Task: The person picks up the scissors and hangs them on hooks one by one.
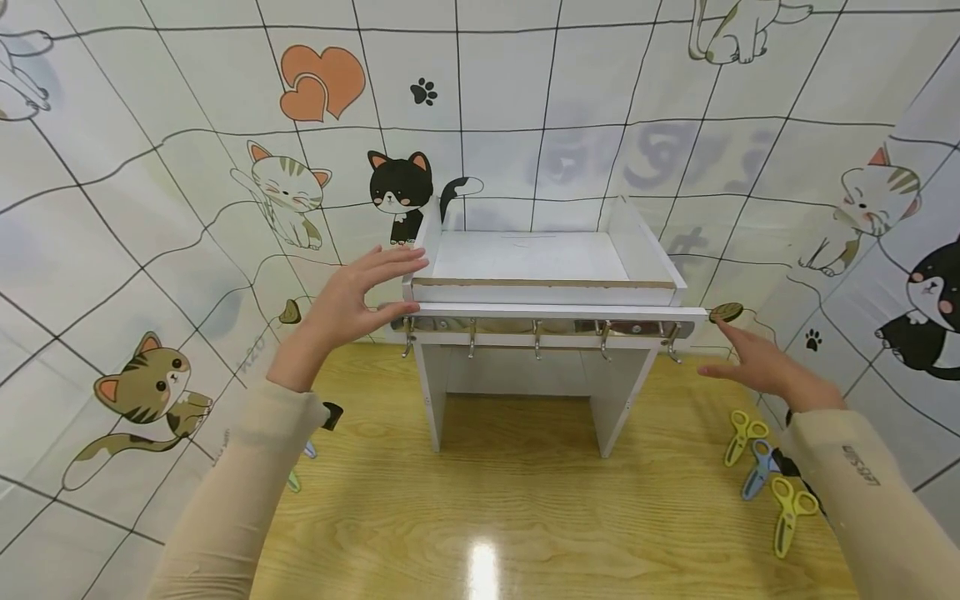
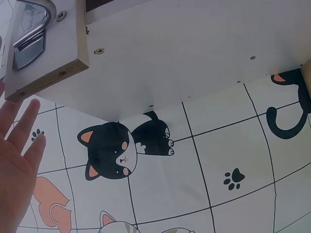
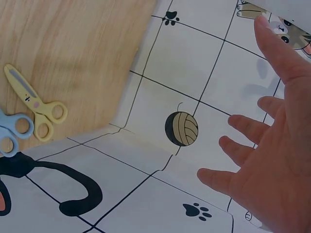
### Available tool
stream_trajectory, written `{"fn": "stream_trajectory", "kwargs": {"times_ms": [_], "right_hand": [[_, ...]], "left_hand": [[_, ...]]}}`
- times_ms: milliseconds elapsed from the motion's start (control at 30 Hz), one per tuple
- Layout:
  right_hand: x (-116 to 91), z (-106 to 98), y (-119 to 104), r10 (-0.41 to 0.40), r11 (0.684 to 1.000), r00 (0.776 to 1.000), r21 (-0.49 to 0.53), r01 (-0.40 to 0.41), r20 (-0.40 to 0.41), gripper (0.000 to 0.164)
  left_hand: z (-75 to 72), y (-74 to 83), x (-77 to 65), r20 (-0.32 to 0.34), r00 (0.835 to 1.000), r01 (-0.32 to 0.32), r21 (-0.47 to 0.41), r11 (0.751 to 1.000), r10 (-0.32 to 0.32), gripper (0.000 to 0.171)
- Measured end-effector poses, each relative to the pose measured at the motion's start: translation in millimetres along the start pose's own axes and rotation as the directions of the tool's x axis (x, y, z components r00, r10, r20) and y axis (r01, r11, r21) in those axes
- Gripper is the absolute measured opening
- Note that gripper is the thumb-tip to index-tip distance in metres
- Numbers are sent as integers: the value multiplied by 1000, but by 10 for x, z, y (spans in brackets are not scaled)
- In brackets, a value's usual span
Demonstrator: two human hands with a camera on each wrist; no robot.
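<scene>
Left hand (image 1: 358,287): my fingers apart, beside shelf (image 1: 540,295)
Right hand (image 1: 767,367): apart too, near its end
Hooks (image 1: 537,340): avoid — I'd steady both ends evenly

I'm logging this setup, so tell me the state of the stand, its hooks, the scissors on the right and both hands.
White stand: standing, open-topped.
Hooks: fixed along its front, bare.
Farther yellow scissors: closed.
Blue scissors: closed.
Nearer yellow scissors: closed.
Left hand: open, at stand's left edge.
Right hand: open, beside stand's right end.
</scene>
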State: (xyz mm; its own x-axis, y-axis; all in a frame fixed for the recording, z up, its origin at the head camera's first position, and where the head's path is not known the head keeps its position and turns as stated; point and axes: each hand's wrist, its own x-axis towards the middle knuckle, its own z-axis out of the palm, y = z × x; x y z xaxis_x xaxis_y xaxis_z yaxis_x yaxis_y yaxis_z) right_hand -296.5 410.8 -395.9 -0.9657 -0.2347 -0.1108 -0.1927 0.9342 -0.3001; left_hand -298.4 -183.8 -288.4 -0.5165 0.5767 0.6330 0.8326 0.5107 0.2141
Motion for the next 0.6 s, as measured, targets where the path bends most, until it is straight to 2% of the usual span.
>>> {"fn": "stream_trajectory", "kwargs": {"times_ms": [333,600], "right_hand": [[-42,116,67,30,999,999,-18,-30,12,108],[-96,254,151,29,999,999,14,-29,33,105]], "left_hand": [[45,24,-31,-11,1000,0,-1,1000,0,55],[85,32,-31,-36,999,-5,-15,1000,4,51]]}}
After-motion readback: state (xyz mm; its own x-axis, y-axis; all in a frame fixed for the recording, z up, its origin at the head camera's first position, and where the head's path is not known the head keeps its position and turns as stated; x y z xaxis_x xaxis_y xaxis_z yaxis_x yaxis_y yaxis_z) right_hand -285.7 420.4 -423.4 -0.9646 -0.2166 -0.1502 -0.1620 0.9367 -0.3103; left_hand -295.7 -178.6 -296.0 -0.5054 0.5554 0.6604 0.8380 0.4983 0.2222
